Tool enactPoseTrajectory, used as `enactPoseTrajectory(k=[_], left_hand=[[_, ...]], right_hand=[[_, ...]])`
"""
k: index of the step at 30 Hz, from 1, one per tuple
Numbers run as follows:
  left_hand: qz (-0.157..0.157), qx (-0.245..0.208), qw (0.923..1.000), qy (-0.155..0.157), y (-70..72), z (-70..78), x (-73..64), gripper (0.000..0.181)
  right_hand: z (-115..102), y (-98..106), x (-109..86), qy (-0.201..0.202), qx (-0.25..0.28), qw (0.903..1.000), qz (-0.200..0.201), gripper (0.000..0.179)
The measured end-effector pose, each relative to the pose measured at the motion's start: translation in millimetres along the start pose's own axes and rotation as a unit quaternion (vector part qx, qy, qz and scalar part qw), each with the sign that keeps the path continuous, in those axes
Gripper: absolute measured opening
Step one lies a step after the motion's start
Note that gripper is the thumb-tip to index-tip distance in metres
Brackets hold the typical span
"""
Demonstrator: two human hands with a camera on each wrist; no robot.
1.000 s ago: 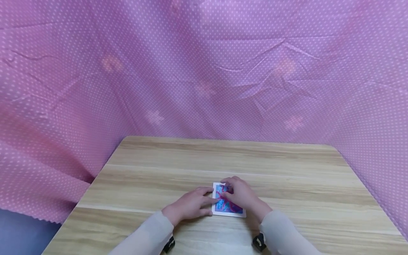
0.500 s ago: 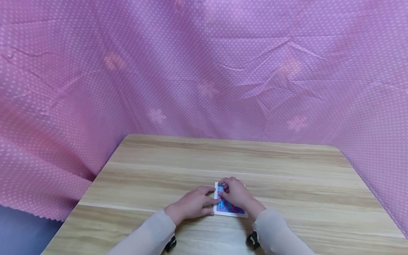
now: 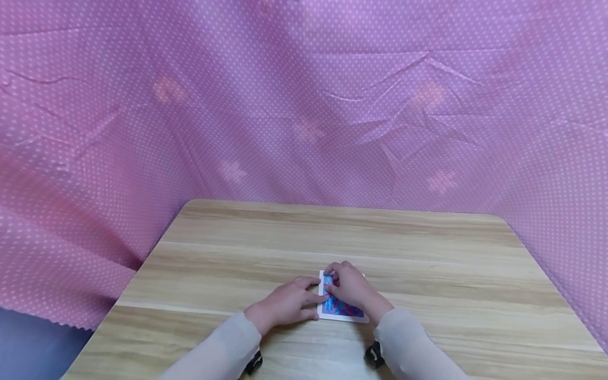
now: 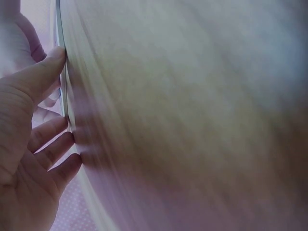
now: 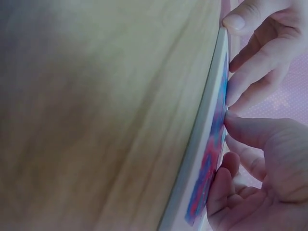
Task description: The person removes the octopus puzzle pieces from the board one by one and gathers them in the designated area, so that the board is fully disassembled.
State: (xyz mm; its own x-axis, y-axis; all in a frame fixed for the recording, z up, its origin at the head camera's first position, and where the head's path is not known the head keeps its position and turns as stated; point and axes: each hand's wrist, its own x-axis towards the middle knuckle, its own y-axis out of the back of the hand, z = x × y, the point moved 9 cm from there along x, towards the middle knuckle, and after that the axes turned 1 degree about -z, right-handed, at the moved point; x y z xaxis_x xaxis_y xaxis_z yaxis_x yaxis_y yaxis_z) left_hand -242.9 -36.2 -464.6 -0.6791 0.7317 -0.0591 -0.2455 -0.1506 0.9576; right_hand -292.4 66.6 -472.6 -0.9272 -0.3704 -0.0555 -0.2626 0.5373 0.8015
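Observation:
A flat white-bordered panel [image 3: 343, 318] with a blue and pink picture lies on the wooden table, near its front middle. My left hand [image 3: 287, 303] is at the panel's left side, its fingers fairly straight. One finger rests on the picture; the thumb [image 4: 57, 53] touches the near edge in the left wrist view. Over the upper part of the picture is my right hand [image 3: 353, 287], covering some of it. In the right wrist view its thumb [image 5: 240, 126] touches the picture face, with other fingers curled beside it. Whether it pinches a small piece there cannot be made out.
The light wooden table [image 3: 237, 227] has rounded far corners. Pink dotted cloth [image 3: 304, 105] hangs behind it and along both sides. A dark band [image 3: 374, 354] shows at my right wrist, another dark band [image 3: 254, 363] at my left.
Over the panel, my right hand has shifted slightly left, uncovering a bit of the panel's upper right corner. My left hand stays at the left edge. The whole view has moved a little.

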Motion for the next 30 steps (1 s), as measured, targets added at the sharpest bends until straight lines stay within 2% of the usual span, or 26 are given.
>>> enactPoseTrajectory(k=[5, 11, 18, 30], left_hand=[[0.009, 0.009, 0.9999, -0.009, 1.2, 0.9, 0.5, 0.044], [0.013, 0.016, 0.9997, -0.014, 2.4, 1.9, 0.9, 0.044], [0.013, 0.021, 0.9997, -0.010, 1.4, 0.6, 2.1, 0.045], [0.010, 0.010, 0.9998, -0.012, 1.7, 0.4, 2.0, 0.046]], right_hand=[[-1.0, 0.2, 1.7, -0.002, -0.001, 1.0000, -0.006, 0.025], [-2.5, 1.7, 2.5, -0.001, -0.004, 1.0000, -0.006, 0.015], [-1.9, 3.5, 3.0, -0.013, 0.001, 0.9999, -0.005, 0.022], [-1.6, 4.7, 3.7, -0.021, 0.008, 0.9997, -0.013, 0.024]])
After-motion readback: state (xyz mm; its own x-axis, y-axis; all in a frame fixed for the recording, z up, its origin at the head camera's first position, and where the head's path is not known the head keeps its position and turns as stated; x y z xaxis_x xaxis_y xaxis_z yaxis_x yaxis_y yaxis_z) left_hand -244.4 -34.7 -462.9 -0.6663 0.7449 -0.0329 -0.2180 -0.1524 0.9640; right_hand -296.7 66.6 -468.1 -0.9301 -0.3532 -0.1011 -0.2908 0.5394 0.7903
